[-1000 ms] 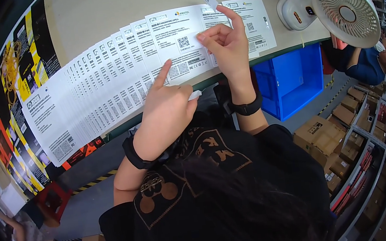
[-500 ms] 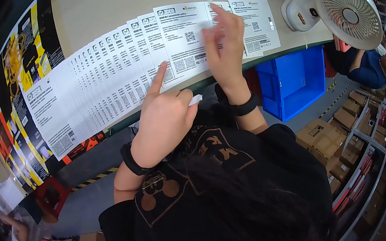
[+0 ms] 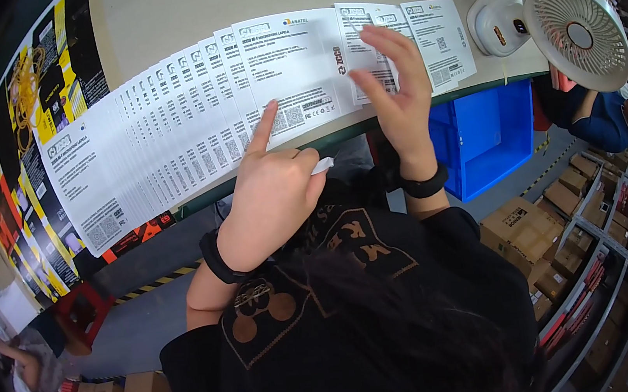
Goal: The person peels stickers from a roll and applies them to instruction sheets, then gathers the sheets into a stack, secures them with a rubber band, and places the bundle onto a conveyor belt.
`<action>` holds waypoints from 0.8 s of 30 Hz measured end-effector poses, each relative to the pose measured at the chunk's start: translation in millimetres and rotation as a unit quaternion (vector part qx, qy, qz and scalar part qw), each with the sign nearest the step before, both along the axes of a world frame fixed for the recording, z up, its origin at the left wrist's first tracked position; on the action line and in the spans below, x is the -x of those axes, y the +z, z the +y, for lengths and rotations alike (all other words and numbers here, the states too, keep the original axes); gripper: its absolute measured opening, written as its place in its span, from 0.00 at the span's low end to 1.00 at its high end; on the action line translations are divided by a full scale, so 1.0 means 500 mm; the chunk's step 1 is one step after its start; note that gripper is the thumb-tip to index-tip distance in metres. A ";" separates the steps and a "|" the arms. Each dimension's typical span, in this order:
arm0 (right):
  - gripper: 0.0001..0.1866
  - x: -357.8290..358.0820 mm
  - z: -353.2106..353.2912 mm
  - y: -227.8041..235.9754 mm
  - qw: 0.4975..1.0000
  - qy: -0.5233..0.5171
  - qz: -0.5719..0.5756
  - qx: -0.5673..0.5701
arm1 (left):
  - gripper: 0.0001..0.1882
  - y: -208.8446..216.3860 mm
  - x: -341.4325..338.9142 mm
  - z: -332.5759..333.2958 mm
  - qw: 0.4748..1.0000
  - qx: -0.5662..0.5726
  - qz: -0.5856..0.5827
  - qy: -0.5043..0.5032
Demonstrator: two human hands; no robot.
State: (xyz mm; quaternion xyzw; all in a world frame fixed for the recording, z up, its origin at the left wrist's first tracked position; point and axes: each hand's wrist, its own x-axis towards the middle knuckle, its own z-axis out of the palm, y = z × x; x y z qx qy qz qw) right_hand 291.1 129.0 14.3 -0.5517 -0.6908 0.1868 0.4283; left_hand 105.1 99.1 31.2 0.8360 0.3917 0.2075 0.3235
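Observation:
A long overlapping row of white printed sheets lies across the table. My left hand rests its outstretched index fingertip on the lower edge of the wide sheet near the right end of the row. Its other fingers are curled round a small white paper piece, one end of which sticks out. Over a separate group of sheets farther right, my right hand is open, thumb and fingers apart. Whether its fingertips touch the paper under them I cannot tell.
A white desk fan stands at the table's right end. Below the edge sits a blue crate. Black-and-yellow printed boxes line the left end. Cartons and shelving are at lower right; another person is beyond the fan.
My right hand has moved right and its fingers have spread. The sheets at the right end have shifted right, showing a sheet without a central code square. My left hand has barely moved.

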 end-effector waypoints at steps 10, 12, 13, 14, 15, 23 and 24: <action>0.03 0.051 0.018 -0.015 0.908 -0.068 0.328 0.252 | 0.06 0.003 0.000 0.003 1.000 0.017 0.011 -0.007; 0.03 0.054 0.020 -0.017 0.908 -0.072 0.322 0.259 | 0.07 0.002 0.001 0.002 1.000 0.020 0.012 -0.006; 0.03 0.056 0.019 -0.018 0.907 -0.072 0.322 0.260 | 0.07 0.002 0.001 0.002 1.000 0.021 0.012 -0.005; 0.03 0.058 0.015 -0.018 0.908 -0.076 0.321 0.257 | 0.07 0.002 0.001 0.002 1.000 0.023 0.013 -0.004; 0.03 0.060 0.012 -0.018 0.909 -0.080 0.320 0.253 | 0.07 0.002 0.001 0.002 1.000 0.023 0.013 -0.004; 0.04 0.063 0.010 -0.024 0.918 -0.082 0.302 0.244 | 0.07 0.000 0.000 0.003 1.000 0.011 0.016 -0.012; 0.05 0.065 0.009 -0.027 0.921 -0.082 0.294 0.241 | 0.07 -0.001 0.000 0.004 1.000 0.016 0.017 -0.010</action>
